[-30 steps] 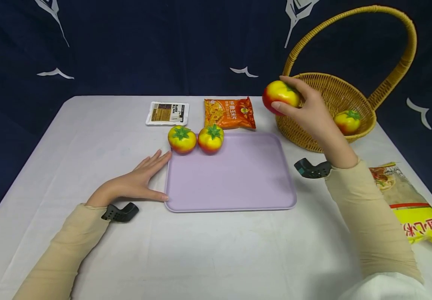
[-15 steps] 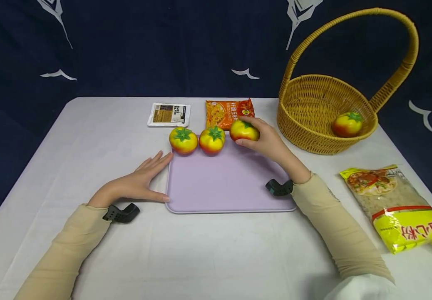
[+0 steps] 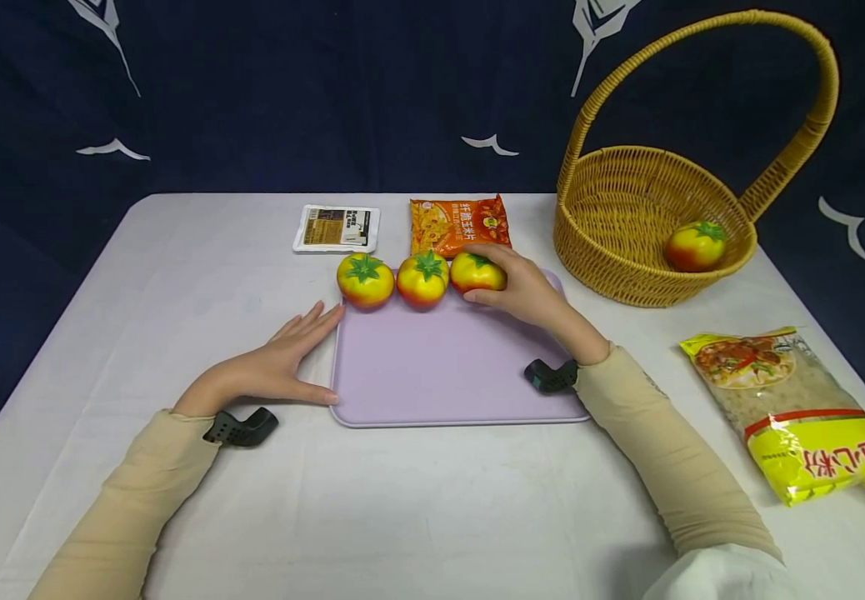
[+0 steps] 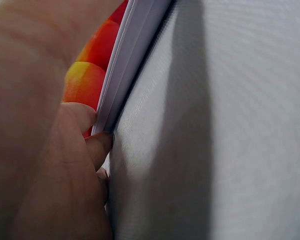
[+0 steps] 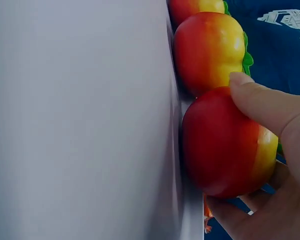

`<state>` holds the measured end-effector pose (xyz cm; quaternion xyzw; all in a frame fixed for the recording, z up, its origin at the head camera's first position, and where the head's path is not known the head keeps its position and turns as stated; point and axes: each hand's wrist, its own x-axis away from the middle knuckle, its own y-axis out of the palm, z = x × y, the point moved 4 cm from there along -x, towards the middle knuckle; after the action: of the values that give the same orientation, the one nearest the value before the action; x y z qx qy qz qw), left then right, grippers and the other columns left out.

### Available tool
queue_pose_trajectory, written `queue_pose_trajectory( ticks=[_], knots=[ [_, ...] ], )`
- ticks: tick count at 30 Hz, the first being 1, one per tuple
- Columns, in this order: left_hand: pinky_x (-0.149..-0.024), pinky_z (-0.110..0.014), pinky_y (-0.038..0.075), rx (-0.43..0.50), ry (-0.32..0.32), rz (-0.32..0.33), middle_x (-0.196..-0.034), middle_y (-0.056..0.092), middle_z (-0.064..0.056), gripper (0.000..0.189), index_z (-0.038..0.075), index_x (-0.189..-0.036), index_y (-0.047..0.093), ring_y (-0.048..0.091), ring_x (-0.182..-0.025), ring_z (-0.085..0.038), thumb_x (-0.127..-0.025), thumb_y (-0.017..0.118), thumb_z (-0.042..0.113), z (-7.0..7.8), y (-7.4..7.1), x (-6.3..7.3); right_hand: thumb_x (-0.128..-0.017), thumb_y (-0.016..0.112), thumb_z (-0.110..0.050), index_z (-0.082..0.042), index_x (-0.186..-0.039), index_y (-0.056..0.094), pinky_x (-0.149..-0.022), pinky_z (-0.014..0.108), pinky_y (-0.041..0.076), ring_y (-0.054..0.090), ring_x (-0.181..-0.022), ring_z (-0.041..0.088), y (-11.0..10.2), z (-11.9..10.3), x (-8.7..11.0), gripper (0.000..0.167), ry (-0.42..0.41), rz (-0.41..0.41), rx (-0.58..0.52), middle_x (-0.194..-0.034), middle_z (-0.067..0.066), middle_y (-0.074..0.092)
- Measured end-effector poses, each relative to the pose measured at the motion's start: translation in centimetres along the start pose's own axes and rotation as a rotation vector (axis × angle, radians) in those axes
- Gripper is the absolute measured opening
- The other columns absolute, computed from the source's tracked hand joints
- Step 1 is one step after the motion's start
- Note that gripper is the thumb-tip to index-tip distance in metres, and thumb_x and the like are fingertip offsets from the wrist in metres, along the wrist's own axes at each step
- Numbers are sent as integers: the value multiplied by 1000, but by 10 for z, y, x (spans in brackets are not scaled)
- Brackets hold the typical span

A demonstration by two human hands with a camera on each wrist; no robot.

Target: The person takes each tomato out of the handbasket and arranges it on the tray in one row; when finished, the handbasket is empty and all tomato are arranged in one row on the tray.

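Note:
My right hand (image 3: pixel 518 287) grips a red and yellow tomato (image 3: pixel 475 273) by its side, at the far edge of the lilac tray (image 3: pixel 455 367). In the right wrist view, thumb and fingers curve round this tomato (image 5: pixel 225 145), and it sits against its neighbour. Two more tomatoes with green leaf tops stand in line to its left, a middle tomato (image 3: pixel 422 281) and a left tomato (image 3: pixel 365 282) at the tray's corner. My left hand (image 3: pixel 275 362) lies with fingers spread, its thumb and fingertips touching the tray's left edge.
At the right back stands a wicker basket (image 3: pixel 605 267) with a tall handle and one tomato (image 3: pixel 695 247) inside. Behind the tray lie an orange snack packet (image 3: pixel 458 223) and a white flat packet (image 3: pixel 337 229). A yellow and clear food bag (image 3: pixel 796 417) lies at the right.
My right hand has carried its tomato from beside the basket leftward and down to the tray's far edge, next to the other two. My left hand has stayed in place.

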<state>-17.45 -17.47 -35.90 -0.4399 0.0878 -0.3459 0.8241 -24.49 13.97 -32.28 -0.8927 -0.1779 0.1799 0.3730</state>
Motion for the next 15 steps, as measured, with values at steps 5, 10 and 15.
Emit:
queue_pose_trajectory(
  ticks=[5, 10, 15],
  knots=[
    [-109, -48, -6, 4, -6, -1, -155, -1, -12, 115, 11, -151, 4, -10, -139, -28, -72, 77, 50, 0, 0, 0, -79, 77, -20, -9, -137, 47, -103, 41, 30, 41, -122, 25, 3, -1, -1, 66, -18, -2, 14, -136, 9, 45],
    [-109, -48, -6, 4, -2, 1, -155, -1, -13, 114, 11, -151, 4, -10, -139, -29, -72, 76, 50, -1, 0, 1, -78, 78, -21, -9, -137, 46, -103, 41, 29, 40, -123, 26, 5, -3, -1, 68, -18, -1, 28, -138, 9, 43],
    [-109, -47, -6, 2, 1, 2, -155, -1, -12, 115, 11, -151, 4, -9, -139, -29, -72, 77, 49, -1, 0, 0, -77, 79, -21, -9, -137, 45, -103, 43, 30, 40, -123, 27, 5, -4, 0, 70, -10, 3, 37, -138, 10, 42]
  ],
)
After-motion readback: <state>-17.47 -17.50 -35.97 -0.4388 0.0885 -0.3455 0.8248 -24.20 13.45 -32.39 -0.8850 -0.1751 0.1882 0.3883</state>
